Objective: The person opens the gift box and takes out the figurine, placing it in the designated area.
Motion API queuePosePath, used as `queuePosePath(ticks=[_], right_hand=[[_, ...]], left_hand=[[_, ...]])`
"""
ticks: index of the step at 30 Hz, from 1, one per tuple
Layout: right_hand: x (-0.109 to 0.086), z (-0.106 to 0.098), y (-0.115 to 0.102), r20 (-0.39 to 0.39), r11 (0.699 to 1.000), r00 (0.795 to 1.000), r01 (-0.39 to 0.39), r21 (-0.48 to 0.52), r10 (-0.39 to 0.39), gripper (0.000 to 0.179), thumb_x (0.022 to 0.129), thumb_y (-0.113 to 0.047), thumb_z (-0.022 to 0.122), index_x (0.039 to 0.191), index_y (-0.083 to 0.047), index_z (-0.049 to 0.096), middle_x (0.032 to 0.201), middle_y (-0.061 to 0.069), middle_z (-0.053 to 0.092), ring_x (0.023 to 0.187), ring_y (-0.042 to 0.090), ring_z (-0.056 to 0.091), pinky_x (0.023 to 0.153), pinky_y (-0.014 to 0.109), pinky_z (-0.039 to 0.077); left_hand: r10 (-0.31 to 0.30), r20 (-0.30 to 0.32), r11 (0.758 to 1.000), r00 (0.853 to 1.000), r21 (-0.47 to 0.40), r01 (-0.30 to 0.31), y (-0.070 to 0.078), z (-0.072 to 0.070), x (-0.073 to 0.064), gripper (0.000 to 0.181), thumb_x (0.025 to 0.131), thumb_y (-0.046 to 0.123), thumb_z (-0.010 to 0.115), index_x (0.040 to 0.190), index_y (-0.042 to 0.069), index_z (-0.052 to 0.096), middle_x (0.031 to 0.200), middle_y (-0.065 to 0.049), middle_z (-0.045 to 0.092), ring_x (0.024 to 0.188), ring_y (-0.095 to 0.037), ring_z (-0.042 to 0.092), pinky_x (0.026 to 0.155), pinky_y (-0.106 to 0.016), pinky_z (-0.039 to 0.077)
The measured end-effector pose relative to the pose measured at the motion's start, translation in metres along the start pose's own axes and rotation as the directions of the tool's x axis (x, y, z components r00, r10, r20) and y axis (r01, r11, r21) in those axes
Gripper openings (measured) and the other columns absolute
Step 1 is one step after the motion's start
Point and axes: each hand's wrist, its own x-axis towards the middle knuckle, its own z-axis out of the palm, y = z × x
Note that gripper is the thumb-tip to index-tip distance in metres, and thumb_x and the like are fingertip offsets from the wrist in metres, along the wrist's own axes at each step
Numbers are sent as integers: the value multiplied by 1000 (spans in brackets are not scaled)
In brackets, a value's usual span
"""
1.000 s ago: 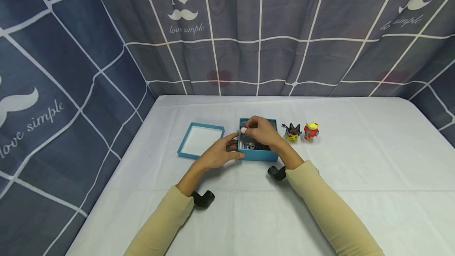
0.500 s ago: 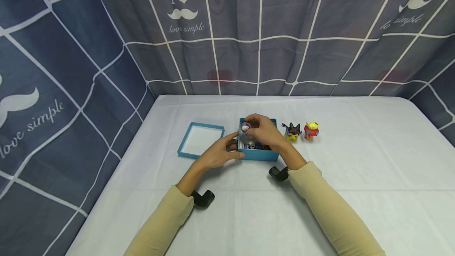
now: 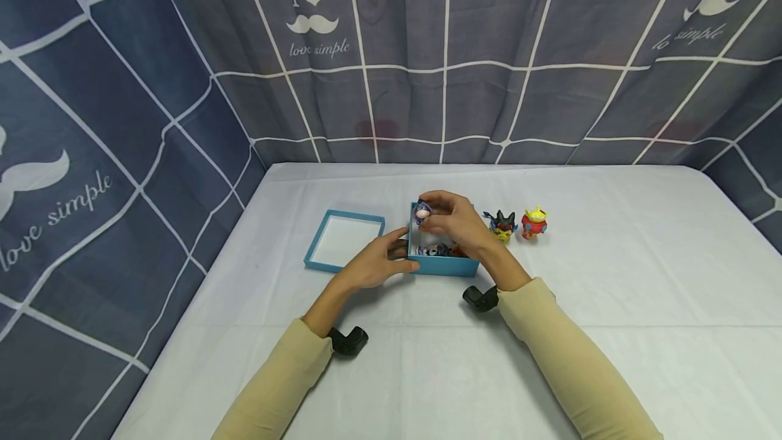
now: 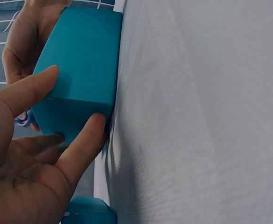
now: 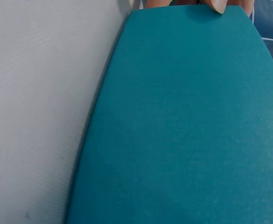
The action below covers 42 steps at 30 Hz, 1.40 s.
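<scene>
In the head view my right hand [image 3: 458,224] pinches a small purple-haired figurine [image 3: 422,213] between thumb and fingers, over the left back part of an open teal box [image 3: 444,266]. Several small figurines [image 3: 434,250] lie inside the box along its front, partly covered by that hand. My left hand [image 3: 374,265] steadies the box at its left front corner. In the left wrist view its fairly straight fingers [image 4: 82,151] touch the box's side, while the thumb lies against the front face. The right wrist view is mostly filled by the box's teal front [image 5: 178,112].
A teal-rimmed lid [image 3: 345,241] with a white inside lies left of the box. To the right stand a black-and-yellow figurine [image 3: 503,226] and a red figurine with a yellow-green top [image 3: 534,224]. A grey checked curtain [image 3: 403,107] rises behind the white table [image 3: 611,358].
My right hand has risen slightly and moved back, lifting the purple-haired figurine, which now shows more fully. The left hand and the box have stayed in place.
</scene>
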Motion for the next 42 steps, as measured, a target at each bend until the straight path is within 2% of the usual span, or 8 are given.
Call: queuePosePath(ticks=[5,8,11,20,27,34,42], right_hand=[[0,-2,1,-7,998,1000,16,-53,-17,46,93,3,59,139,3,51,131,20,55,112,26,58,98,43,47],[0,-3,1,-4,998,1000,30,-56,-30,46,94,3,59,139,3,51,134,19,55,116,28,57,93,32,49],[0,-3,1,-1,998,999,38,-51,-38,46,93,2,60,139,4,51,135,20,54,117,28,57,91,28,50],[-3,-3,0,-43,997,996,77,-17,-78,46,92,3,62,137,1,54,141,20,50,112,24,58,90,30,51],[-9,-2,-3,-65,994,995,80,71,-75,49,91,6,61,139,6,50,140,19,49,106,20,59,92,34,50],[-13,-2,-10,-97,994,989,112,20,-109,48,91,6,63,137,5,53,134,16,57,111,20,59,90,28,52],[-24,-10,-21,-76,992,990,118,-37,-121,46,94,3,61,139,2,51,136,19,55,119,23,58,93,27,50]], left_hand=[[4,0,1000,1000,0,-4,1,0,0,82,93,24,72,155,1,24,147,-21,45,134,-31,46,106,-45,40],[5,-1,1000,1000,3,-5,2,0,-1,82,93,23,72,155,1,24,147,-21,44,134,-31,46,106,-45,40],[1,-2,1000,1000,-1,-1,2,1,-1,81,93,22,72,155,1,24,146,-21,45,133,-31,46,106,-45,40],[7,0,1000,1000,-27,-7,1,0,-1,81,93,21,71,156,1,23,145,-22,46,133,-31,47,105,-45,41],[6,8,1000,1000,-19,-6,2,0,-2,80,94,23,70,155,1,24,148,-22,42,134,-33,44,107,-44,40],[7,4,1000,1000,-21,-7,2,2,0,80,93,24,71,155,1,25,145,-22,46,133,-31,47,105,-44,41],[17,-7,999,1000,-29,-17,3,3,-2,80,94,19,70,156,1,23,143,-21,49,131,-31,49,104,-44,42]])
